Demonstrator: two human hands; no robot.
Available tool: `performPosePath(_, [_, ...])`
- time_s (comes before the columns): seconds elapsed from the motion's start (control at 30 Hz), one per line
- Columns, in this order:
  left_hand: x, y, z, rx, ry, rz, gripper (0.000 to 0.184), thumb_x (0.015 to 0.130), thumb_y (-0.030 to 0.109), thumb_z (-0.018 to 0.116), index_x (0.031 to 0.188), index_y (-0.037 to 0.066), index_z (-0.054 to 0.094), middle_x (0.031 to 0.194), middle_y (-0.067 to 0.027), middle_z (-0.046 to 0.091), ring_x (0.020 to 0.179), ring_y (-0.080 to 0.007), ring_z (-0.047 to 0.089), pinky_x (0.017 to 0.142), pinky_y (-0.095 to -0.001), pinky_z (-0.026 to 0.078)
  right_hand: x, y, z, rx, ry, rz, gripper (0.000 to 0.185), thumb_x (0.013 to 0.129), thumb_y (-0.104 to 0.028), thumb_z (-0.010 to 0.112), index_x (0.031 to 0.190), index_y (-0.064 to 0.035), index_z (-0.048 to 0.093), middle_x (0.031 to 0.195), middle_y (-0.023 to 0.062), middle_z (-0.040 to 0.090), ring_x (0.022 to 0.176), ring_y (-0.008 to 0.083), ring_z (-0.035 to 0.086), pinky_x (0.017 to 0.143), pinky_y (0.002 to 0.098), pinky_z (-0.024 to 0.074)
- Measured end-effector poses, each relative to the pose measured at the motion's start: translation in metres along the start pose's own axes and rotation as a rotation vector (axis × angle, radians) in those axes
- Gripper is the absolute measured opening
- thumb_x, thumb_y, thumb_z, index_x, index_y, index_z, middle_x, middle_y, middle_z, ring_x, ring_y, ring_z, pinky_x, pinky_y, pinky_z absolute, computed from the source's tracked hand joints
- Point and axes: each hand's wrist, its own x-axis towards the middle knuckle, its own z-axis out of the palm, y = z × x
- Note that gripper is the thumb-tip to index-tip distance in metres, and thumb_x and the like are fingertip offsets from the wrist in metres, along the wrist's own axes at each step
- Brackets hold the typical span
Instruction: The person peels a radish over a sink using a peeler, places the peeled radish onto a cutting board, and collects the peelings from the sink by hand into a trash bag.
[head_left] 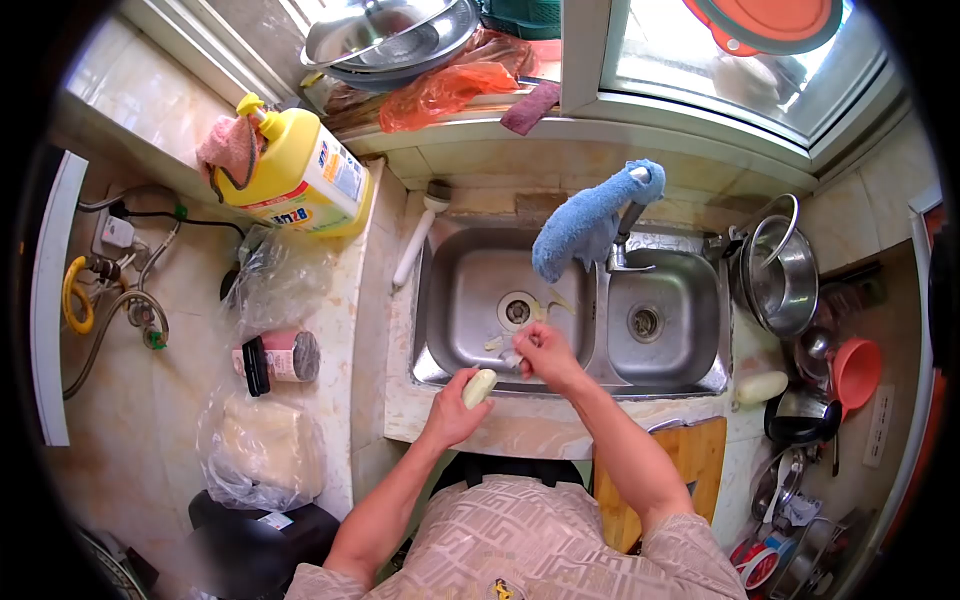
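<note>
At the far left, a yellow pump bottle [305, 170] stands on the counter. Your left hand [458, 412] grasps a pale green peeled vegetable [480, 388] at the front edge of the sink's left basin [455, 300]. Your right hand [545, 355], just beside it, has its fingers curled around a small silvery object [513, 358], too blurred to identify. Beyond, a blue cloth [585, 228] drapes the faucet; right of the sink lies another pale vegetable [761, 388].
</note>
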Motion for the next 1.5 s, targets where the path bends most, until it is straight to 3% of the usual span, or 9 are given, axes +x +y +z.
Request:
performPosePath(0.47, [0.004, 0.024, 0.0, 0.242, 0.011, 0.033, 0.043, 0.075, 0.026, 0.077, 0.111, 0.006, 0.066, 0.1, -0.0147, 0.066, 0.092, -0.0341, 0.064, 0.081, -0.0402, 0.051, -0.018, -0.017, 0.024, -0.126, -0.237, 0.014, 0.016, 0.094, -0.016, 0.06, 0.09, -0.0017, 0.055, 0.067, 0.0019, 0.055, 0.052, 0.0081, 0.051, 0.045, 0.0245, 0.045])
performPosePath(0.6, [0.0, 0.027, -0.003, 0.244, 0.053, 0.052, 0.04, 0.073, 0.026, 0.078, 0.107, 0.008, 0.067, 0.094, -0.0131, 0.065, 0.088, -0.0338, 0.064, 0.078, -0.0414, 0.051, 0.013, -0.001, -0.003, -0.014, 0.056, 0.04, 0.019, 0.092, -0.019, 0.063, 0.093, -0.0005, 0.056, 0.068, 0.003, 0.056, 0.053, 0.0097, 0.053, 0.045, 0.0259, 0.0478])
performPosePath(0.87, [0.004, 0.028, -0.001, 0.428, 0.107, 0.03, 0.034, 0.073, 0.028, 0.078, 0.099, 0.009, 0.068, 0.095, -0.0094, 0.066, 0.089, -0.0306, 0.064, 0.075, -0.0405, 0.052, -0.002, -0.001, 0.021, -0.105, -0.134, 0.099, 0.018, 0.091, -0.018, 0.061, 0.091, -0.0008, 0.056, 0.067, 0.0032, 0.055, 0.052, 0.0103, 0.052, 0.043, 0.0263, 0.0462])
performPosePath(1.0, [0.003, 0.019, -0.003, 0.488, 0.183, 0.161, 0.032, 0.073, 0.027, 0.078, 0.097, 0.008, 0.068, 0.093, -0.0107, 0.068, 0.086, -0.0314, 0.065, 0.073, -0.0415, 0.052, 0.01, 0.016, 0.0, 0.095, 0.167, 0.11, 0.018, 0.093, -0.019, 0.061, 0.089, -0.0028, 0.055, 0.068, 0.0031, 0.055, 0.054, 0.0097, 0.053, 0.045, 0.0259, 0.0473])
performPosePath(1.1, [0.009, 0.009, -0.002, 0.31, 0.041, -0.062, 0.034, 0.073, 0.027, 0.078, 0.099, 0.008, 0.066, 0.091, -0.0125, 0.068, 0.085, -0.0348, 0.065, 0.075, -0.0433, 0.052, -0.013, 0.007, 0.018, 0.14, 0.033, 0.01, 0.017, 0.094, -0.02, 0.06, 0.09, -0.0041, 0.055, 0.071, 0.0032, 0.056, 0.056, 0.009, 0.054, 0.047, 0.0253, 0.0484])
performPosePath(1.2, [0.016, -0.022, 0.01, 0.064, -0.042, -0.094, 0.033, 0.075, 0.024, 0.077, 0.099, 0.004, 0.067, 0.086, -0.0132, 0.069, 0.077, -0.0271, 0.066, 0.073, -0.0391, 0.052, -0.012, 0.031, 0.034, -0.087, -0.055, -0.193, 0.018, 0.095, -0.022, 0.06, 0.09, -0.0051, 0.055, 0.072, 0.0024, 0.058, 0.057, 0.0076, 0.053, 0.046, 0.0249, 0.0448])
performPosePath(1.3, [0.017, -0.023, 0.002, 0.007, 0.007, -0.056, 0.034, 0.077, 0.024, 0.077, 0.099, 0.0, 0.067, 0.081, -0.0102, 0.068, 0.074, -0.0169, 0.064, 0.07, -0.0346, 0.051, 0.023, 0.04, 0.009, 0.19, 0.197, -0.048, 0.022, 0.093, -0.024, 0.062, 0.087, -0.0043, 0.056, 0.067, 0.0025, 0.057, 0.057, 0.0107, 0.054, 0.05, 0.0286, 0.0453])
performPosePath(1.4, [0.022, -0.018, 0.003, 0.017, -0.058, -0.106, 0.035, 0.08, 0.025, 0.075, 0.1, -0.002, 0.066, 0.082, -0.0112, 0.069, 0.073, -0.0181, 0.064, 0.071, -0.0346, 0.051, 0.03, 0.044, -0.018, 0.213, 0.006, 0.007, 0.022, 0.092, -0.024, 0.063, 0.087, -0.0041, 0.056, 0.067, 0.0032, 0.057, 0.055, 0.0124, 0.054, 0.049, 0.029, 0.0452])
performPosePath(1.5, [0.03, -0.033, 0.012, -0.002, -0.06, -0.088, 0.034, 0.082, 0.026, 0.072, 0.103, 0.0, 0.065, 0.085, -0.0133, 0.068, 0.076, -0.0211, 0.064, 0.072, -0.0353, 0.051, 0.072, 0.113, -0.039, -0.905, 0.659, -0.42, 0.021, 0.092, -0.021, 0.062, 0.086, -0.0029, 0.054, 0.067, 0.0048, 0.058, 0.052, 0.0133, 0.056, 0.043, 0.0288, 0.0433])
